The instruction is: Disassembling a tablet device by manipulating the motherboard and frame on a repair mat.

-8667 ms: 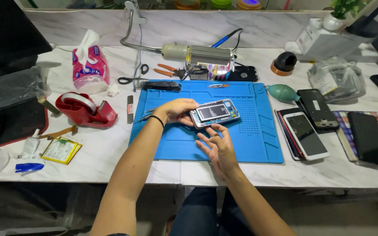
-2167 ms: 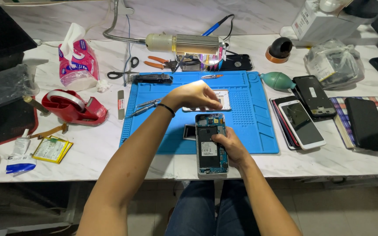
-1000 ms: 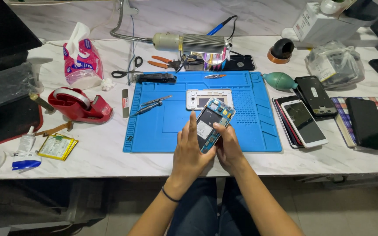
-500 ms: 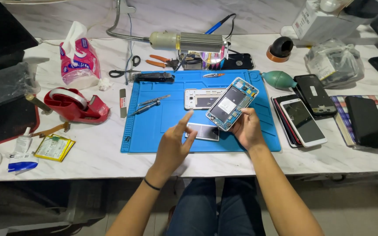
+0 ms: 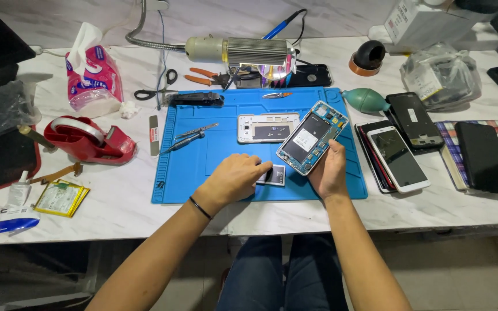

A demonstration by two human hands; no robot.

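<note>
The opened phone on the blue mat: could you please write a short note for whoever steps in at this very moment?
Right hand: holds the opened phone tilted above the blue mat, its insides facing up.
Left hand: lies on the mat with its fingertips on the small battery beside the phone.
Nearby: the white back frame lies flat on the mat, and the tweezers lie to its left.
Done: the phone is open, and the battery and frame are separate from it.
Left: the battery is not in the phone, and the frame is not fitted.
</note>
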